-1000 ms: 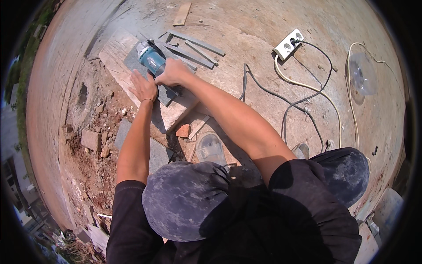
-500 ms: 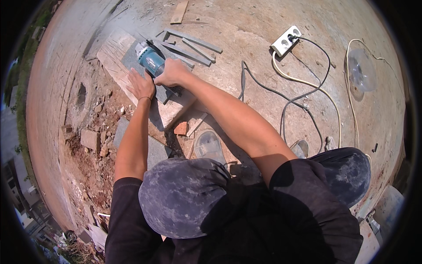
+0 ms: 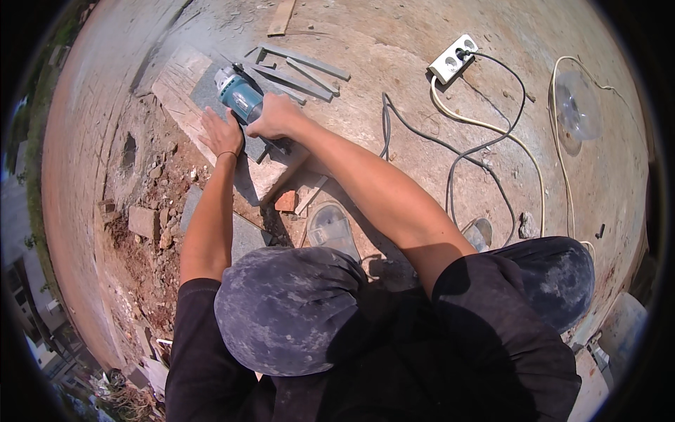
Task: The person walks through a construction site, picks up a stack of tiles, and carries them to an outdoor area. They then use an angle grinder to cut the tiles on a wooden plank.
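A teal angle grinder (image 3: 241,97) is gripped round its body by my right hand (image 3: 275,118), its silver head pointing away from me. Under it lies a grey tile (image 3: 204,90) on a pale stone block (image 3: 278,172). My left hand (image 3: 221,132) is spread flat at the tile's left edge, fingers stretched out, close beside the grinder. Pale dust (image 3: 184,35) hangs beyond the grinder's head. The grinder's disc and its contact with the tile are hard to make out.
Narrow grey tile strips (image 3: 302,69) lie right of the block. A white power strip (image 3: 453,59) with a black cable (image 3: 522,105) sits farther right. Rubble (image 3: 144,222) and another grey slab (image 3: 242,235) are on the left, and a brick piece (image 3: 285,201) lies near my foot.
The view has shifted slightly, so the ground things sit a little higher and to the left. Both hands keep their places on the grinder and tile.
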`<action>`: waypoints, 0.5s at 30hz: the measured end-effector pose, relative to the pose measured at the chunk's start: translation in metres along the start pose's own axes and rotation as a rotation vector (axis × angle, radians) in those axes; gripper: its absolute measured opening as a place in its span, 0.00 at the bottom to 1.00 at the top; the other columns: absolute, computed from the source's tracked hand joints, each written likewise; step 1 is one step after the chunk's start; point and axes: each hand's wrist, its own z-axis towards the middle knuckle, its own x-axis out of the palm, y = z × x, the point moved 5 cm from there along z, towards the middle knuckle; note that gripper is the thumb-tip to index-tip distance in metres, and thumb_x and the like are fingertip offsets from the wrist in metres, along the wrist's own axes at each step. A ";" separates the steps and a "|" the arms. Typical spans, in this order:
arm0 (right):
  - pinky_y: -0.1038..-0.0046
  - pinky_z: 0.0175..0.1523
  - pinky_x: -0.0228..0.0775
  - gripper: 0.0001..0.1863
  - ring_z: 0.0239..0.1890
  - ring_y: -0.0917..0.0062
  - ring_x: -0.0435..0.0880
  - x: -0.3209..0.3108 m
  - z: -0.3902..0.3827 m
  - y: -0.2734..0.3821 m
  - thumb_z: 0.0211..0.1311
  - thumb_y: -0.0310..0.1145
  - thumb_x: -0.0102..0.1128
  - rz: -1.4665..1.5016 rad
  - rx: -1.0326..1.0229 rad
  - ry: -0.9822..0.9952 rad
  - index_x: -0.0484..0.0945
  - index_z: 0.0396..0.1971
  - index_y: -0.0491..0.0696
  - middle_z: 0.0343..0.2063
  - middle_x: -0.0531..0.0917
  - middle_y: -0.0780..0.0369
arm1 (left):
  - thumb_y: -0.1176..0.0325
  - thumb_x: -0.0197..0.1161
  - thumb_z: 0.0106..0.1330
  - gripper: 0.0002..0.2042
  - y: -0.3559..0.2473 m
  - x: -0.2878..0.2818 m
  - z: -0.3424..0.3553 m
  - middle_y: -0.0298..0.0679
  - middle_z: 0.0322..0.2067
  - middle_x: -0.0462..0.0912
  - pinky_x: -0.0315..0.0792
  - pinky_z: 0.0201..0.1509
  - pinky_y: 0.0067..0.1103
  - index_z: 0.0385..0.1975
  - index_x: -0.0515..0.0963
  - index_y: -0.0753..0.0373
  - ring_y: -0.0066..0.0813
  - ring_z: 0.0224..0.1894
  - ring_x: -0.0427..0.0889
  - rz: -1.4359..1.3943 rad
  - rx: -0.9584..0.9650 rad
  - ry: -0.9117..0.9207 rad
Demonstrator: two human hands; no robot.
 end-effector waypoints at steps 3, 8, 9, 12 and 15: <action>0.66 0.52 0.75 0.41 0.47 0.55 0.81 0.000 -0.002 -0.002 0.31 0.48 0.73 0.006 0.026 0.032 0.75 0.45 0.34 0.43 0.80 0.43 | 0.45 0.39 0.69 0.36 0.001 0.000 0.002 0.54 0.69 0.49 0.31 0.71 0.48 0.69 0.48 0.67 0.45 0.73 0.44 0.006 0.002 -0.004; 0.67 0.54 0.74 0.42 0.50 0.56 0.80 -0.002 -0.010 -0.002 0.32 0.48 0.74 -0.007 0.041 0.050 0.74 0.48 0.35 0.46 0.79 0.44 | 0.45 0.40 0.69 0.36 0.005 0.000 0.002 0.54 0.69 0.49 0.31 0.71 0.48 0.69 0.48 0.66 0.45 0.73 0.44 0.005 0.006 -0.009; 0.67 0.54 0.74 0.42 0.50 0.57 0.80 -0.002 -0.010 -0.003 0.32 0.48 0.74 -0.005 0.046 0.056 0.74 0.48 0.35 0.46 0.79 0.44 | 0.45 0.40 0.69 0.36 0.005 0.000 0.002 0.54 0.69 0.49 0.30 0.71 0.48 0.69 0.48 0.66 0.45 0.73 0.44 0.007 0.004 -0.007; 0.65 0.50 0.76 0.40 0.45 0.54 0.82 -0.002 -0.012 -0.005 0.30 0.49 0.73 0.001 0.004 0.005 0.75 0.43 0.34 0.41 0.80 0.42 | 0.45 0.40 0.68 0.37 0.004 0.000 0.002 0.54 0.69 0.48 0.30 0.71 0.48 0.69 0.47 0.66 0.45 0.73 0.44 0.008 0.002 0.000; 0.64 0.48 0.76 0.40 0.42 0.53 0.83 -0.001 -0.012 -0.009 0.30 0.49 0.73 -0.006 -0.023 -0.014 0.75 0.41 0.33 0.39 0.81 0.42 | 0.46 0.40 0.68 0.36 0.000 -0.001 0.001 0.53 0.70 0.48 0.29 0.71 0.48 0.69 0.47 0.66 0.45 0.73 0.44 -0.003 0.002 0.006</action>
